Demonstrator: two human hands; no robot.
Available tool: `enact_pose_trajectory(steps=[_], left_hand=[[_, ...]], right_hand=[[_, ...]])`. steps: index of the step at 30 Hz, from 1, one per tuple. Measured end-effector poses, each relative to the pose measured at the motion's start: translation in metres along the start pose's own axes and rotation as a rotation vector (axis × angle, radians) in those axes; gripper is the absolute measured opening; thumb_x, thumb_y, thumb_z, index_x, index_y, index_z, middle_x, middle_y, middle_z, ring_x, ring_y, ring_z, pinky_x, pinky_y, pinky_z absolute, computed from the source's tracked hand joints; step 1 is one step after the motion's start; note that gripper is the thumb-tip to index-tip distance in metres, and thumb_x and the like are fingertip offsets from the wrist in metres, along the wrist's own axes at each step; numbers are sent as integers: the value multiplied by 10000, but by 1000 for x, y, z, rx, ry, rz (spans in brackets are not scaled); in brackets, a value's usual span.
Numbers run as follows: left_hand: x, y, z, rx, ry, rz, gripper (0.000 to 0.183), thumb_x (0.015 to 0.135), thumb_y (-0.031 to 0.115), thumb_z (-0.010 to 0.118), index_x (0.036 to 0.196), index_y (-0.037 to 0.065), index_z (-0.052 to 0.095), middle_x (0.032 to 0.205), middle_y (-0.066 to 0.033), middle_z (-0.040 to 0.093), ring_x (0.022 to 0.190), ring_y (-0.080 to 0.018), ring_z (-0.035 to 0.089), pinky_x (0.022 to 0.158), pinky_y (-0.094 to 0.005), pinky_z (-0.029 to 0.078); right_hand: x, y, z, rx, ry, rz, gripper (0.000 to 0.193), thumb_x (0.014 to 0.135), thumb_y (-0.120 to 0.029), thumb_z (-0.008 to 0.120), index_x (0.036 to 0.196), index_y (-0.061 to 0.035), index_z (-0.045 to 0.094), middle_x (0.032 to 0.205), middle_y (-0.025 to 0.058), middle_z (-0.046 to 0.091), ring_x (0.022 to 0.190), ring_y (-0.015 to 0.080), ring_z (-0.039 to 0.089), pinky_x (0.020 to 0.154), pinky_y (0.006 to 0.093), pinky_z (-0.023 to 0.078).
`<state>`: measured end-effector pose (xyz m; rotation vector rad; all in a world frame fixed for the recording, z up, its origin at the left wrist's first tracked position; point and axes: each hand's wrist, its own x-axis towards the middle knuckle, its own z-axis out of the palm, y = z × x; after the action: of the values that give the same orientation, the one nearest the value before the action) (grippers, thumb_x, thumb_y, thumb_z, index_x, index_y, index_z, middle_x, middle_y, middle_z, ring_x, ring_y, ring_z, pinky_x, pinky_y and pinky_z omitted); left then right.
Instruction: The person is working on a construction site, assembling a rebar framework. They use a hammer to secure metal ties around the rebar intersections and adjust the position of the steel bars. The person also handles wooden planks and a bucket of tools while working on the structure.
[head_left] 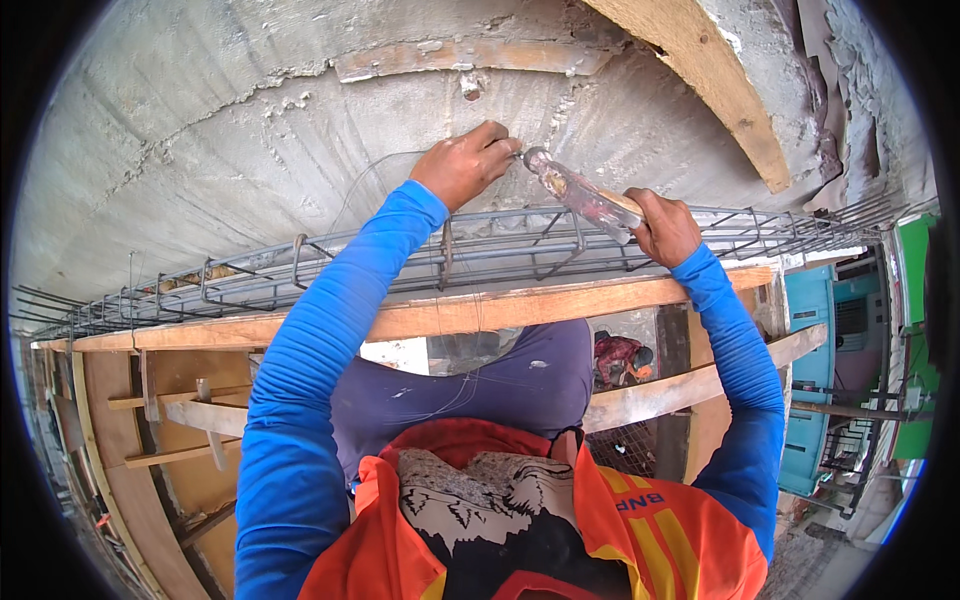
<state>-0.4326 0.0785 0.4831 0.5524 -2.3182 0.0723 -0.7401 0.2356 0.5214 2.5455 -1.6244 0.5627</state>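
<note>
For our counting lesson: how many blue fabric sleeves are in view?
2: the left blue fabric sleeve, ending at the bare left hand, and the right blue fabric sleeve, ending at the bare right hand around a long grey-and-wood tool.

Diffuse, daylight-like light falls fairly evenly over the pale wall, with only soft shadows; its source cannot be made out. The sleeves and vest show bright and saturated. Below the long plank, the gaps are dimmer. The tool looks slightly smeared. Fisheye distortion bows straight edges, and detail softens toward the black, rounded rim.
</note>
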Motion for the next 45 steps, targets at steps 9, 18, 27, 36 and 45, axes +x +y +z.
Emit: enact_pose_trajectory(steps=[9,18,27,36,45], left_hand=[[-6,-2,-2,89,50,-5,154,884,249,717,908,135,617,959,-35,582,692,-232,688,557,-379,585],[-8,-1,1,143,5,-41,86,886,171,646,947,128,604,882,-75,587,683,-258,704,512,-384,575],[-7,-3,1,172,20,-35,102,896,188,652,950,118,602,865,-74,589,651,-261,705,497,-371,572],[-6,-4,2,165,39,-34,126,909,226,658,937,114,607,855,-68,598,658,-261,709,488,-373,574],[-7,-5,7,181,69,-35,204,911,315,692,923,128,613,847,-40,567,597,-245,670,495,-362,565]], right_hand=[[3,13,1,-76,-8,-135,463,716,-49,764,1124,-76,547,845,145,613,710,358,650,587,451,515],[3,12,-3,-99,46,-265,491,698,-80,788,1118,-86,534,833,120,581,736,331,652,589,429,517],[6,6,-12,-204,34,-312,424,777,-129,757,1131,-108,525,823,85,571,717,304,652,570,415,526],[1,4,0,-222,-55,-132,456,738,-118,782,1124,-99,539,835,94,593,733,305,664,582,430,536],[-4,10,10,-238,-48,-104,469,701,-114,780,1099,-101,532,832,104,582,688,314,651,559,433,525]])
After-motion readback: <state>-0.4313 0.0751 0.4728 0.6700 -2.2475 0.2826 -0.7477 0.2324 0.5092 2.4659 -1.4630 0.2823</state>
